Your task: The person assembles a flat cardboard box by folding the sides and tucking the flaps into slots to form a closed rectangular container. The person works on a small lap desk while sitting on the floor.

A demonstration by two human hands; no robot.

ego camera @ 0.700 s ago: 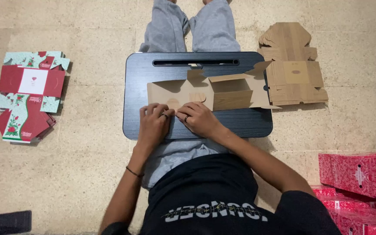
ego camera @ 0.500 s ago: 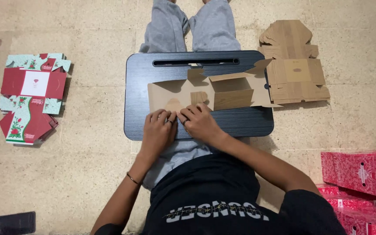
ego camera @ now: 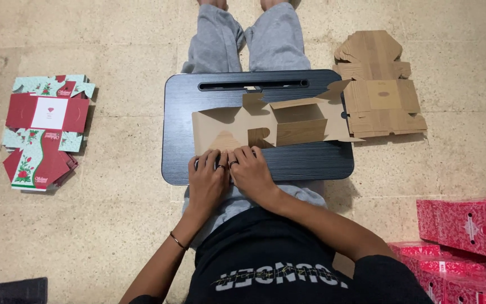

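Brown cardboard box blank pressed by left hand and right hand.

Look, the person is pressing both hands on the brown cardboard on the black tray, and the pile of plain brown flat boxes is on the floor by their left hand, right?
Not quite. Both hands, left hand and right hand, do press the brown cardboard on the black tray, but the head view shows the plain brown flat boxes on the right side.
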